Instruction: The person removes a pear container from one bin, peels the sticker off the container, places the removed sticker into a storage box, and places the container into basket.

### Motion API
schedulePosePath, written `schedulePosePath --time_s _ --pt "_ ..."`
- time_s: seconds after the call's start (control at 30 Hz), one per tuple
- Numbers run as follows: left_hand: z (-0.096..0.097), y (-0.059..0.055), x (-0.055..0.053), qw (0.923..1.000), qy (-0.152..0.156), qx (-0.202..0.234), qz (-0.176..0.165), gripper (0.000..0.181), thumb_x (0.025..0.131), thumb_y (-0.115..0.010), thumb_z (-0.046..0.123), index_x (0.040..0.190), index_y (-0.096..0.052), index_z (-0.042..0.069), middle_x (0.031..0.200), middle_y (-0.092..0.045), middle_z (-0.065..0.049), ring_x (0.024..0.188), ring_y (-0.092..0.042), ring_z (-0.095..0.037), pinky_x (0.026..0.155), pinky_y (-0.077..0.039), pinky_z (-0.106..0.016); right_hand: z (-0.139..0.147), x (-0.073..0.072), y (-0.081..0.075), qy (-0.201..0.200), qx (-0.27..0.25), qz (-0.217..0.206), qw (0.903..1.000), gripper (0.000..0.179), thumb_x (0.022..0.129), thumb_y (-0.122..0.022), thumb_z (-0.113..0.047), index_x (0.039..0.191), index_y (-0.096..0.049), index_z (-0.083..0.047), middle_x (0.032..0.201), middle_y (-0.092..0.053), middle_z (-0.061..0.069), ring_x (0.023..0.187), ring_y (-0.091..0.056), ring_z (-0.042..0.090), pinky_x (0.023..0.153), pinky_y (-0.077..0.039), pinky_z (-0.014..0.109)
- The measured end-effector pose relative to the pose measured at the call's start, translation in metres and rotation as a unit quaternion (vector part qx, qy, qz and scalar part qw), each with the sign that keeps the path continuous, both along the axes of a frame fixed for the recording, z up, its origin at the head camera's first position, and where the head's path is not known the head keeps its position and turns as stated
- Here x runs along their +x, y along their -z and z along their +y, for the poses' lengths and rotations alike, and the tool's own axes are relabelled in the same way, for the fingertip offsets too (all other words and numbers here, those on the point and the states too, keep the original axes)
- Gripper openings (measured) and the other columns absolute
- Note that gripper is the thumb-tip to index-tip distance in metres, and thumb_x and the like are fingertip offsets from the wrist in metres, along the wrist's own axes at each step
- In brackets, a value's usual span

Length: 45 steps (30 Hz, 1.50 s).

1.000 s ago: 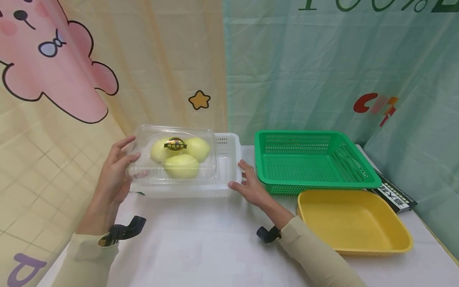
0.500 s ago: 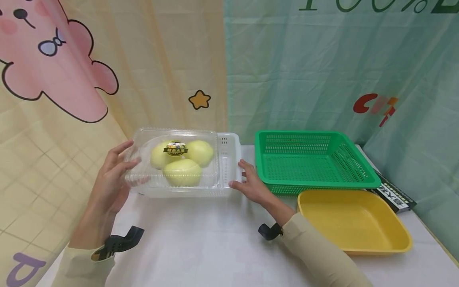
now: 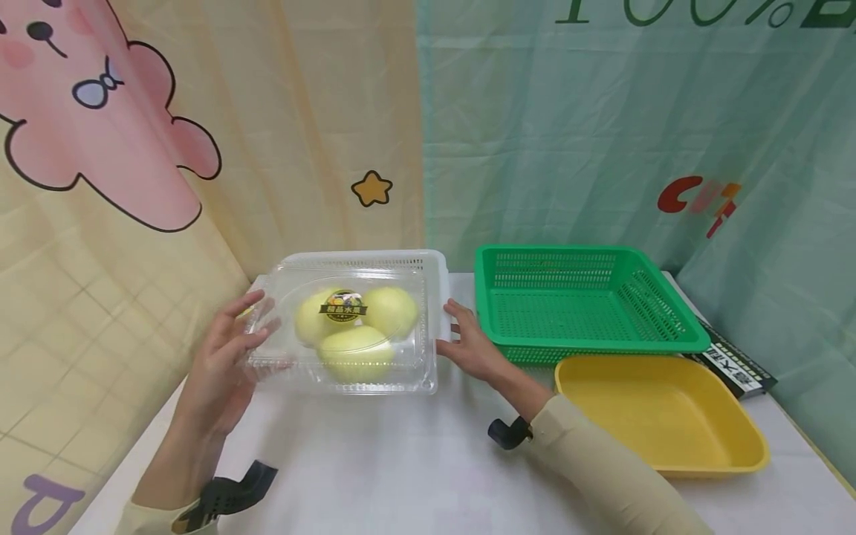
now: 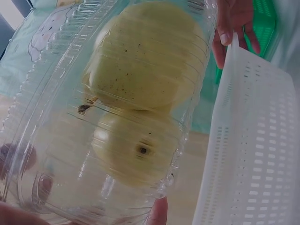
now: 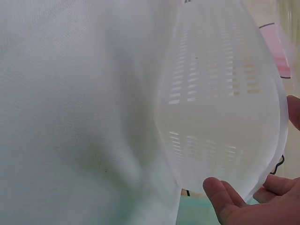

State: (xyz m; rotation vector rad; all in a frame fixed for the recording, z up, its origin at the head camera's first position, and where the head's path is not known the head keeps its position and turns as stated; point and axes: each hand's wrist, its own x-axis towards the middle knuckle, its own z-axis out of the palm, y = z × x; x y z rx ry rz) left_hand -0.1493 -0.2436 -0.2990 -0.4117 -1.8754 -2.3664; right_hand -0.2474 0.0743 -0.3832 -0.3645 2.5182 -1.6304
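Head view first: left hand (image 3: 224,364) has the clear box (image 3: 348,328) pinched by its left end, fingers closed down to the plastic, three pale fruits (image 3: 391,312) inside. The box overlaps the near part of the white basket (image 3: 441,293); the right hand (image 3: 473,348) is at the basket's right end. I'd call this step handling the box over a steadied basket (coming or going, no clue).

Left wrist: a gap shows between box and basket, so the box looks held up. Fruits sit toward the far end, so I reckon the next move calls for keeping it level.

Right wrist: digits on both sides of the basket's rim, a loose-looking hold; can't tell how firm.
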Motion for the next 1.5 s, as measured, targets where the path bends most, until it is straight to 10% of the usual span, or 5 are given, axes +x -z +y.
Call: schedulePosePath --time_s 1.1,1.5 --pt "0.023 0.057 0.050 0.9979 0.032 -0.024 -0.050 0.050 0.099 -0.034 0.003 0.147 -0.025 0.017 0.151 -0.026 0.000 0.130 -0.041 -0.004 0.088 -0.052 -0.041 0.008 0.000 0.004 -0.040 0.003 0.047 0.9981 0.078 0.089 -0.064 -0.021 0.149 -0.018 -0.003 0.159 -0.009 0.010 0.136 -0.035 0.042 0.103 -0.042 0.052" --pt "0.026 0.072 0.058 0.9948 0.056 -0.013 -0.084 0.050 0.100 -0.034 0.007 0.148 -0.023 0.019 0.148 -0.030 0.012 0.126 -0.045 0.004 0.089 -0.052 -0.039 0.004 0.000 0.004 -0.027 -0.036 -0.002 0.9990 0.083 0.086 -0.068 -0.021 0.151 -0.016 -0.012 0.158 -0.011 0.010 0.137 -0.034 0.040 0.102 -0.042 0.054"
